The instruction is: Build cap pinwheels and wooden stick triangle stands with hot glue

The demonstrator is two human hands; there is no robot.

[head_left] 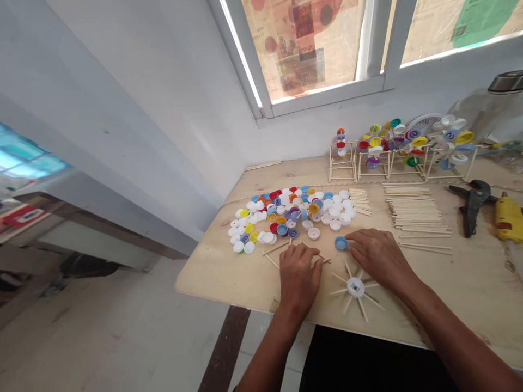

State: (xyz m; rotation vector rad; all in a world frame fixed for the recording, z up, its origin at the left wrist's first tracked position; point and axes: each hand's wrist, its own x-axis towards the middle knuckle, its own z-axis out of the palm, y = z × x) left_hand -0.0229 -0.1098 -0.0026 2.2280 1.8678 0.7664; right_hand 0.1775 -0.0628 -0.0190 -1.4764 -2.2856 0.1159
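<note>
My left hand (299, 275) rests on the wooden table over a frame of thin wooden sticks (276, 247), its fingers bent down and close together on it. The hand covers much of that frame. With thumb and forefinger, my right hand (378, 256) grips the right edge of a blue bottle cap (340, 243) low over the table. Below the right hand lies a wheel of sticks (356, 287), its spokes spreading from a white cap at the hub. A loose pile of coloured bottle caps (281, 209) spreads beyond my hands.
Stacks of wooden sticks (417, 209) lie to the right, with a shorter bundle (359, 200) beside the caps. Stick stands with cap wheels (373, 152) line the wall. A black clamp (472, 207) and a yellow glue gun (509, 218) lie far right. The table edge (212, 298) is near me.
</note>
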